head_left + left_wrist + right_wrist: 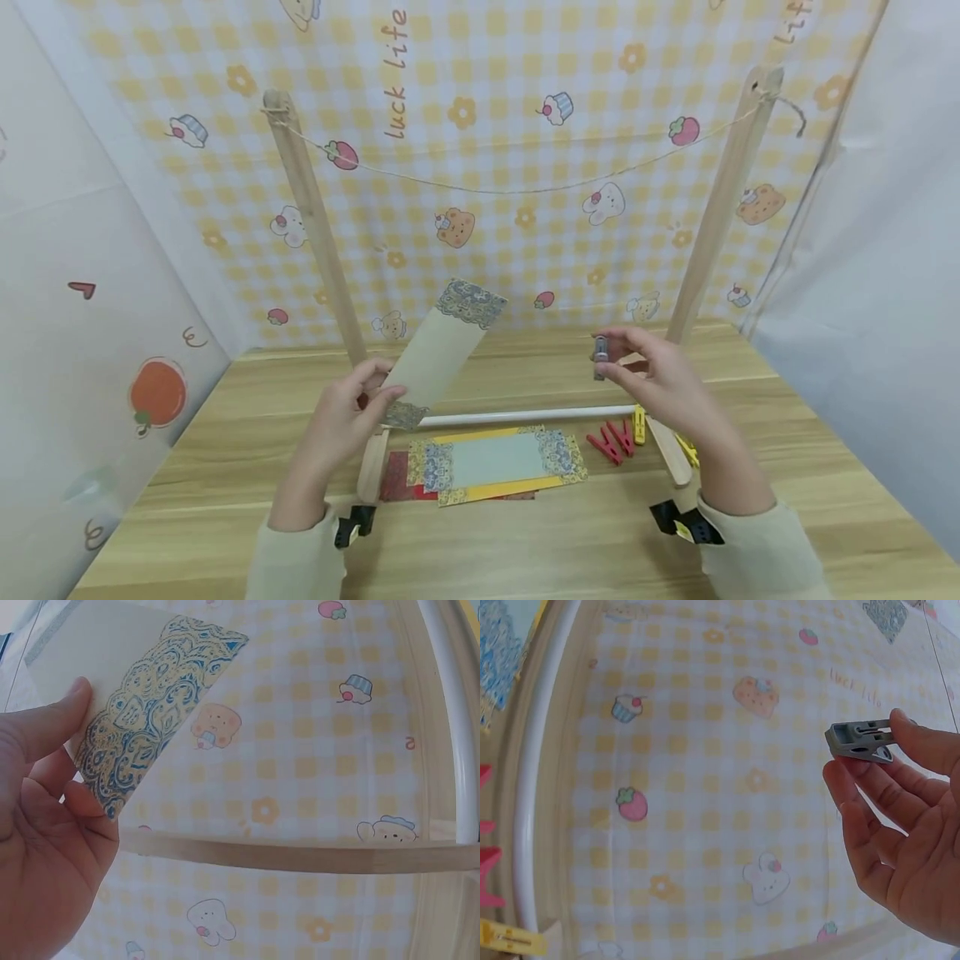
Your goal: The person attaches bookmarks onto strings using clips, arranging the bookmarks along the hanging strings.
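Note:
A cream paper card (442, 346) with a blue lace-like pattern at both ends is pinched near its lower end by my left hand (348, 412). In the left wrist view the thumb lies on the card's (150, 712) face and the fingers are behind it. My right hand (660, 379) holds a grey clothespin (601, 358) between thumb and fingertips, raised above the table. In the right wrist view the clothespin (859, 740) lies sideways, the thumb at its right end. Over both hands a thin string (510, 192) sags between two wooden posts.
The left post (315, 217) and right post (723, 200) are joined low down by a white rod (525, 415). Before it lie stacked patterned cards (495, 460) in pale green, yellow and red. Red clothespins (611, 442) and a yellow clothespin (639, 425) lie at their right.

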`<state>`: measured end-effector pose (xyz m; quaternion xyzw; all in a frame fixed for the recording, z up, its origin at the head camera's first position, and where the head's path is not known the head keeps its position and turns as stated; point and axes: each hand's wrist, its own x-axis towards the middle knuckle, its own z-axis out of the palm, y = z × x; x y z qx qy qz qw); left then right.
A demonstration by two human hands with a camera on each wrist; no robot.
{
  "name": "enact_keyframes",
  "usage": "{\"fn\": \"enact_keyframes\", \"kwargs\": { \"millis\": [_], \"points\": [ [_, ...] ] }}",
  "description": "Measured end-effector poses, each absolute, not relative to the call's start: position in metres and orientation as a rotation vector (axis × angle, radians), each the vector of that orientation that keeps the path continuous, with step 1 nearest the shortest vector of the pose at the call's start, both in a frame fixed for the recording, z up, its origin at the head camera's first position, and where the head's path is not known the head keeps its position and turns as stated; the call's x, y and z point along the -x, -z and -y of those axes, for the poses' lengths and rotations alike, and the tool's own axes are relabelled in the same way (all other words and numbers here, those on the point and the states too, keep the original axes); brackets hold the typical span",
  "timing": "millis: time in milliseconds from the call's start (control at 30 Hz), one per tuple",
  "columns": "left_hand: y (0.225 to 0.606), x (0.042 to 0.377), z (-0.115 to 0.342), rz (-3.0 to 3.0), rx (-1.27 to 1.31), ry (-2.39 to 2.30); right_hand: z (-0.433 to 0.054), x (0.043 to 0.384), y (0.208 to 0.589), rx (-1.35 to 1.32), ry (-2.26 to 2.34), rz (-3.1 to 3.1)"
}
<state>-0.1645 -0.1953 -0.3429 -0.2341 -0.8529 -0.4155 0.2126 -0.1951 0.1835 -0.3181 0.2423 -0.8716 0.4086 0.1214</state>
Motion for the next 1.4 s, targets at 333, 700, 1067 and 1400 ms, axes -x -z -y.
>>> {"fn": "enact_keyframes", "kwargs": {
  "millis": [333,700,1067,1400],
  "points": [
    [0.341,0.168,0.215,2.249,0.614,1.067,-0.151,0.206,0.299,-0.804,-1.289,2.480],
    [0.325,0.173,0.226,2.112,0.589,1.088,-0.114,0.213,0.267,-0.899,-1.365,2.357],
    [0.314,0.178,0.231,2.064,0.536,1.181,-0.078,0.227,0.237,-1.145,-1.499,2.048],
    [0.297,0.189,0.231,1.990,0.529,1.195,-0.049,0.232,0.204,-1.234,-1.728,1.884]
  ]
}}
